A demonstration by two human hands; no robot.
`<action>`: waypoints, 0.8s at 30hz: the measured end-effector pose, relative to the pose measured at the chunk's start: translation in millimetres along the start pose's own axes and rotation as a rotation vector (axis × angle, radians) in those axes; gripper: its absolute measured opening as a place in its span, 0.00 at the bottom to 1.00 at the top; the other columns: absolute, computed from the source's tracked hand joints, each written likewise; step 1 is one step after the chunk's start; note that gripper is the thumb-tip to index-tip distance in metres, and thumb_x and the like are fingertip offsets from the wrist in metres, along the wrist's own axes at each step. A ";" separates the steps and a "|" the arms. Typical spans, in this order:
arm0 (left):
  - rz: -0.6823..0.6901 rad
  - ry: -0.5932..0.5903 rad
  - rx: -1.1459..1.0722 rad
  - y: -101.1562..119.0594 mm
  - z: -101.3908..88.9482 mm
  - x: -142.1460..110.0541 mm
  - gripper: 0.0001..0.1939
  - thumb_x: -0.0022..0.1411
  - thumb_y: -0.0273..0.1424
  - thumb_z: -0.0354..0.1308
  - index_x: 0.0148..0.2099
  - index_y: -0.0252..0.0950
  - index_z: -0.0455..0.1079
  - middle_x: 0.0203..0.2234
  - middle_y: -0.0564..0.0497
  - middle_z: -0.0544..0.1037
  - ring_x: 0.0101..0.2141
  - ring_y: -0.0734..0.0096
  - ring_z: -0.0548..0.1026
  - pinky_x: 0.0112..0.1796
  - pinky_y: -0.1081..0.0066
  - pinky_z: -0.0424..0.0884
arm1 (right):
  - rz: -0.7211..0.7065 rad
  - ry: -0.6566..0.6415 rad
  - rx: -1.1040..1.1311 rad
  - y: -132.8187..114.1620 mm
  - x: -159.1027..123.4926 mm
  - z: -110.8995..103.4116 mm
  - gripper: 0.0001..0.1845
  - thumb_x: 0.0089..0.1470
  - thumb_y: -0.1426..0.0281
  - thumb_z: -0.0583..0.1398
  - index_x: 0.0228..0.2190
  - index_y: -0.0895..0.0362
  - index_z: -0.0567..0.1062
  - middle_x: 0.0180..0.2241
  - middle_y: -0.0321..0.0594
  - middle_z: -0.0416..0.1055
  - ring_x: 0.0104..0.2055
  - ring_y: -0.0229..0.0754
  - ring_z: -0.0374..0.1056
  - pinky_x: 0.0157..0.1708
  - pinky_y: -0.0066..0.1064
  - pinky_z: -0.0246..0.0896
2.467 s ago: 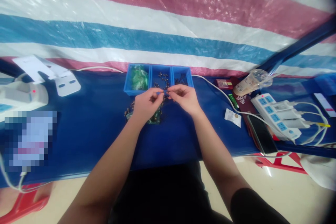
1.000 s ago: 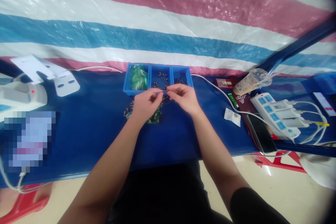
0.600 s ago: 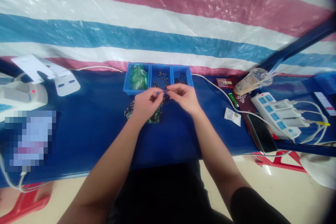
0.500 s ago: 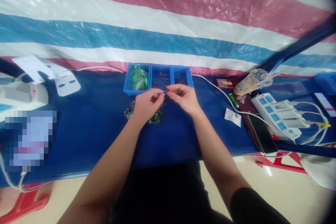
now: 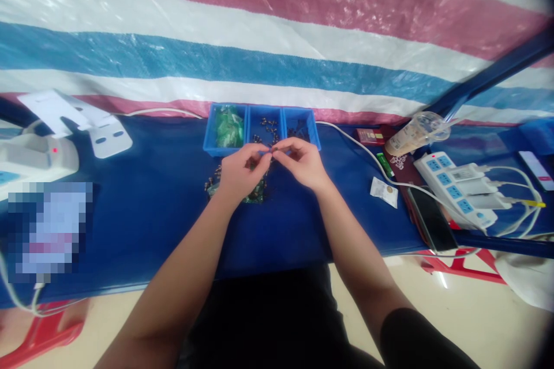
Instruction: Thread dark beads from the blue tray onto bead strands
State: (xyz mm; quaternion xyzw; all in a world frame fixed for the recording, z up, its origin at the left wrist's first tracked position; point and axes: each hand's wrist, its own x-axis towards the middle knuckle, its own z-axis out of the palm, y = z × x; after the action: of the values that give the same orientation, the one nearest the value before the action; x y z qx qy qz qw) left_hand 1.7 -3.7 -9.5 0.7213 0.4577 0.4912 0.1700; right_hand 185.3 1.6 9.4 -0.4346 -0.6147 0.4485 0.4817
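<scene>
"What is nearest to the person?"

"On the blue table (image 5: 142, 213), partly behind the left hand (image 5: 243, 170), there is a dark pile of small pieces (image 5: 256, 193)."

"And how are the hands?"

"Narrow, both. The left hand and the right hand (image 5: 303, 162) meet at the fingertips and pinch a tiny part (image 5: 272, 151) above the table, before the middle tray (image 5: 265, 108). I cannot tell if it is one piece or two."

"Which step is this?"

"In my judgement, fine work on the part with two hands. The next move calls for a light, steady pinch, with the tips kept in line."

"Where does the part point?"

"Its long axis seems to run crosswise, from hand to hand. Which end is which, I cannot tell; the fingers hide it."

"And farther?"

"Similar small pieces (image 5: 269, 124) lie in the middle tray."
</scene>
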 end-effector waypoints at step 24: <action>-0.166 -0.014 -0.089 4.8 -3.0 4.5 0.10 0.64 0.38 0.63 0.44 0.38 0.79 0.23 0.55 0.78 0.23 0.77 0.73 0.29 0.74 0.70 | -0.073 0.141 -0.185 5.6 -0.2 -4.0 0.13 0.55 0.60 0.68 0.39 0.54 0.82 0.39 0.41 0.81 0.40 0.41 0.77 0.41 0.35 0.73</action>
State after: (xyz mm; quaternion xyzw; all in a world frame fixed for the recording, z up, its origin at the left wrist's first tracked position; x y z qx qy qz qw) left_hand 1.9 -3.2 -2.2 0.6762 0.4924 0.4903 0.2449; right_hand 189.9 3.2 4.4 -0.4851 -0.6332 0.3406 0.4977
